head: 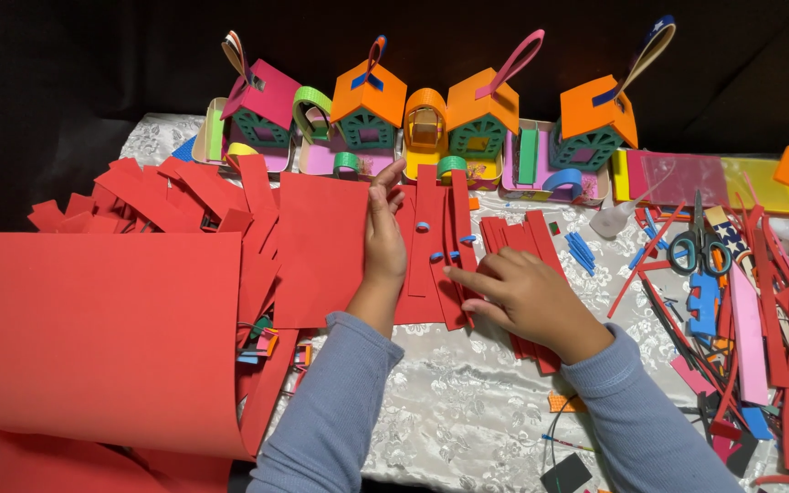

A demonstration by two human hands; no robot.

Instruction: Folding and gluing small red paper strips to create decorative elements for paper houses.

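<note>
My left hand [383, 239] lies flat, fingers together, on the right edge of a red foam sheet [320, 246], beside several red foam strips [438, 239]. My right hand [524, 294] rests on those strips, its fingers curled and the index finger pressing a strip near small blue pieces [442, 256]. More red strips [524, 239] lie under and beyond the right hand. Both arms wear grey-blue sleeves. Neither hand lifts anything.
A big curled red foam sheet [93, 338] fills the left. Red offcuts [152, 196] pile behind it. A row of small foam houses [369, 108] with loop handles stands at the back. Scissors [698, 245], a glue bottle [615, 219] and mixed coloured scraps [760, 338] crowd the right.
</note>
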